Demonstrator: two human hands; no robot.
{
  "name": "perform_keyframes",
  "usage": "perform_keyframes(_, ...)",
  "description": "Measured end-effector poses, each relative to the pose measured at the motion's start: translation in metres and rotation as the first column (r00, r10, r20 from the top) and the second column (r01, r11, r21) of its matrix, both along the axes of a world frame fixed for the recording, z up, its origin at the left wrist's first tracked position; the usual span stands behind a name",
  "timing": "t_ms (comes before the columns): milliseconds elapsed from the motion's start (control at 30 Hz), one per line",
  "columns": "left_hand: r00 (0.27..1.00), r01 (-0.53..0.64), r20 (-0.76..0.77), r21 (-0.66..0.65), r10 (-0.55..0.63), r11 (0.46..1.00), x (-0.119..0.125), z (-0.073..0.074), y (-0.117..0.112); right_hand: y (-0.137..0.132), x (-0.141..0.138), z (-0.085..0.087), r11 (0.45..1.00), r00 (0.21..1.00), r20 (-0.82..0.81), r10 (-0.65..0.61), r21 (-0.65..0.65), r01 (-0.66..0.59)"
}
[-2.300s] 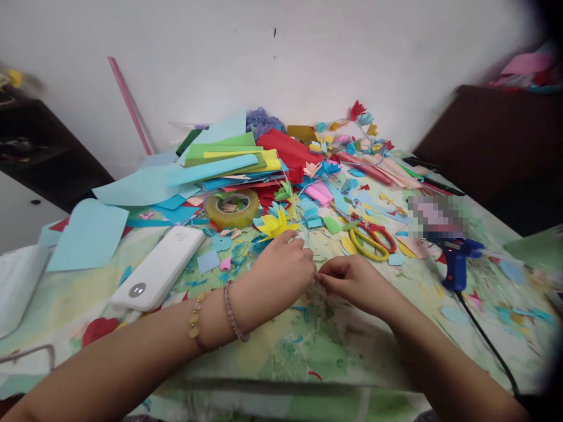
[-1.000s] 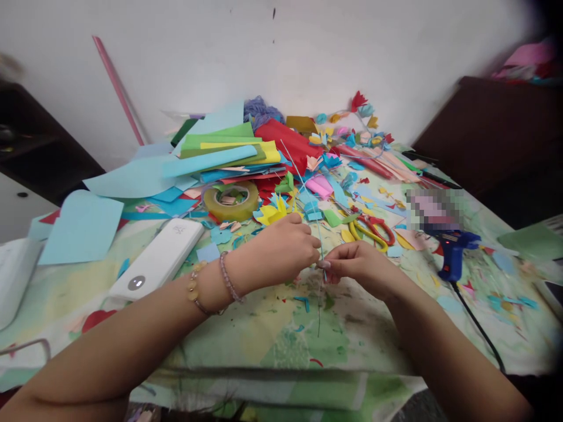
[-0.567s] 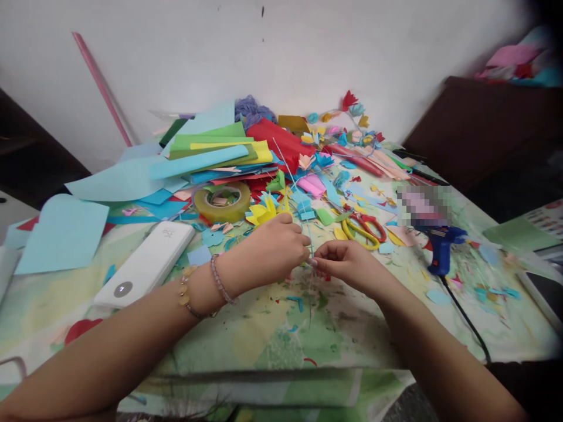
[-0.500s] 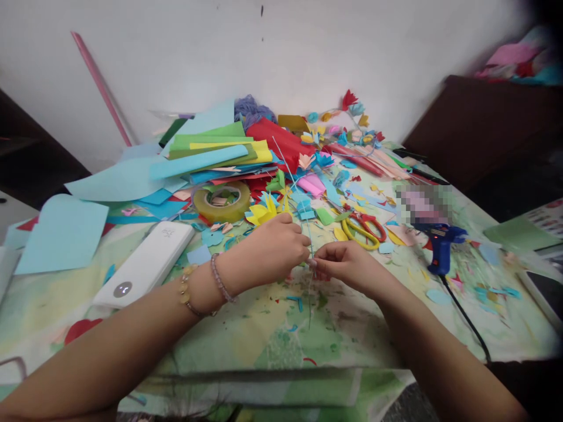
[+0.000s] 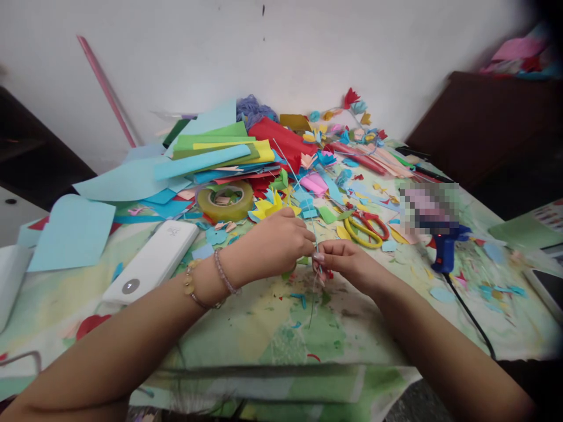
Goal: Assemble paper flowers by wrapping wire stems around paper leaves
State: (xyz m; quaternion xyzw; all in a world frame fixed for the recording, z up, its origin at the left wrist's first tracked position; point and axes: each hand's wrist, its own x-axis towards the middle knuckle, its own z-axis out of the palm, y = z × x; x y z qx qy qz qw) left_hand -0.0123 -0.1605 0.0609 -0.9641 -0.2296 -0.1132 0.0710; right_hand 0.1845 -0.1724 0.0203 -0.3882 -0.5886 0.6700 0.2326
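Observation:
My left hand and my right hand meet over the middle of the table, fingertips pinched together on a thin wire stem. The wire runs up past the fingers toward the paper pile and hangs down below them to the cloth. A small red bit shows under my right fingers. Two bead bracelets sit on my left wrist. A yellow paper flower lies just behind my left hand.
A tape roll, a white power bank, yellow-and-red scissors and a blue glue gun with its black cord lie around the hands. Stacked coloured paper sheets and scraps fill the back of the table.
Both hands stay pinched on the wire. My right hand has shifted slightly lower along it, and the view has tilted a little.

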Motion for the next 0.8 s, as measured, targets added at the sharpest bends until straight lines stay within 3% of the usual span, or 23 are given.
perform_keyframes(333,1.0,-0.011,-0.015,-0.057,0.01,0.998,-0.006,0.003,0.007,0.0,-0.007,-0.014,0.999,0.984,-0.179,0.017,-0.038,-0.024)
perform_keyframes(400,0.999,-0.015,-0.032,-0.055,0.014,0.998,-0.007,0.004,0.007,0.001,-0.007,-0.01,1.0,0.994,-0.11,0.02,0.02,-0.018)
perform_keyframes(533,0.998,-0.009,-0.055,-0.04,0.007,0.999,-0.009,0.007,0.008,-0.001,-0.001,0.005,0.975,0.983,0.18,-0.018,0.219,-0.022)
perform_keyframes(633,0.998,-0.016,-0.064,-0.032,0.014,0.999,-0.01,0.007,0.008,-0.004,0.003,0.016,0.908,0.937,0.307,-0.166,0.418,0.024)
perform_keyframes(733,0.998,-0.027,-0.066,-0.019,0.025,0.999,-0.009,0.005,0.009,-0.008,0.004,0.021,0.788,0.902,0.297,-0.314,0.611,0.073)
perform_keyframes(800,0.998,-0.02,-0.063,-0.005,0.019,1.0,-0.008,0.004,0.009,-0.011,0.003,0.021,0.71,0.901,0.271,-0.339,0.702,0.056)
